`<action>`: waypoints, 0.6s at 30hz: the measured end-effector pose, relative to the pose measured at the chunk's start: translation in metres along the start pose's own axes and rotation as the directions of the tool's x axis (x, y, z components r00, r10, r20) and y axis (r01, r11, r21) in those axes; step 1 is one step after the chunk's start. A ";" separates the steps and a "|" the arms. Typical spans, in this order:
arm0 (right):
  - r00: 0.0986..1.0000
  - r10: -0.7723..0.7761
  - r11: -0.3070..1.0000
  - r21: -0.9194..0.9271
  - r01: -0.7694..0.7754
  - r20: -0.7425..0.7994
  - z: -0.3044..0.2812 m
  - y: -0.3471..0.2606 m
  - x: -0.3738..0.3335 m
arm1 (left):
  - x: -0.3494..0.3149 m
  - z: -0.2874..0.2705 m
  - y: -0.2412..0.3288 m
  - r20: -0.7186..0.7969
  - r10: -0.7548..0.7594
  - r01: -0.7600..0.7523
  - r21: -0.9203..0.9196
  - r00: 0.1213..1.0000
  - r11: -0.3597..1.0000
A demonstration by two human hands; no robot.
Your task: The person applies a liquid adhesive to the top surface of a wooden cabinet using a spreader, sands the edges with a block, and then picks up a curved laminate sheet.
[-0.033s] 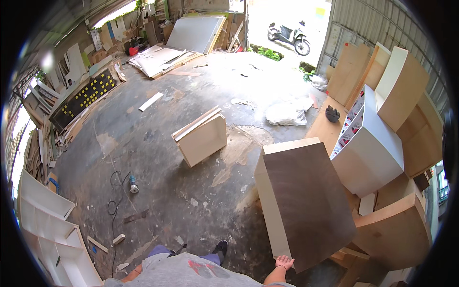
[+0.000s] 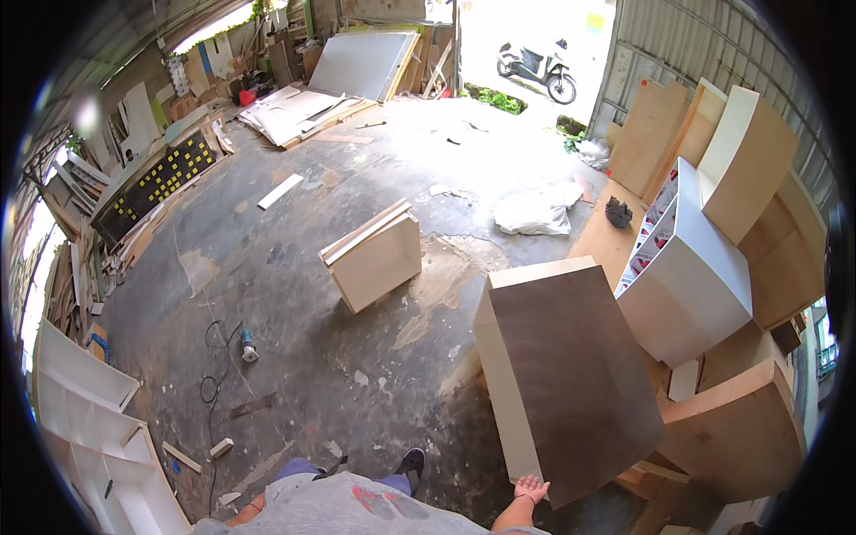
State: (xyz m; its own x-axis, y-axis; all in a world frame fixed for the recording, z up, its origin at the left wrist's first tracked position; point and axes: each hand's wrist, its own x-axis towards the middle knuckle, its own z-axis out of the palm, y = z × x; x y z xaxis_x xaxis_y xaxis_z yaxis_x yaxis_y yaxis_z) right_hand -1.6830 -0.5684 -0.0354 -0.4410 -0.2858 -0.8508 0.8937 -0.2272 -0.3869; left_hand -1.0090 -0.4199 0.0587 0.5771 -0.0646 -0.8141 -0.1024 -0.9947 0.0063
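My right hand point(image 2: 532, 488) is at the near corner of a large box-shaped cabinet point(image 2: 575, 374) with a dark brown broad face and pale sides. Its fingers are stretched out against the corner, and a thin dark band circles the wrist. Only part of my left arm point(image 2: 250, 510) shows at the lower edge, beside my grey shirt; the left hand itself is out of sight. Ahead of me, a smaller pale wooden box point(image 2: 379, 263) stands on the concrete floor.
A power tool point(image 2: 249, 346) with a black cord lies left on the floor, near wood offcuts point(image 2: 222, 448). White shelving point(image 2: 98, 446) stands at lower left. Several cabinets point(image 2: 691, 267) crowd the right side. A plastic sheet point(image 2: 535, 212) lies ahead; a scooter point(image 2: 539, 69) is parked outside the doorway.
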 end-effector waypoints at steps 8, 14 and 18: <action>0.938 0.156 0.986 0.000 -0.164 -0.308 -0.025 -0.006 0.030 | 0.009 -0.017 -0.017 -0.003 -0.023 0.023 0.031 1.000 0.999; 0.965 0.048 0.999 0.033 -0.041 -0.256 -0.041 -0.013 0.044 | 0.013 -0.023 -0.010 -0.008 -0.024 0.024 0.040 1.000 0.999; 0.988 0.008 0.995 0.102 0.008 -0.157 -0.044 -0.020 0.045 | 0.015 -0.021 -0.009 -0.004 -0.031 0.031 0.036 1.000 0.999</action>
State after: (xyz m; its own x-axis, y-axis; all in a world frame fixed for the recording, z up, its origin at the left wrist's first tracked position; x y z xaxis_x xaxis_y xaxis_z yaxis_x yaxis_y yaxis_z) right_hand -1.7165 -0.5361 -0.0813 -0.4153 -0.1382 -0.8991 0.8770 -0.3235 -0.3553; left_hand -0.9824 -0.4139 0.0589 0.5829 -0.0337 -0.8118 -0.1132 -0.9928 -0.0402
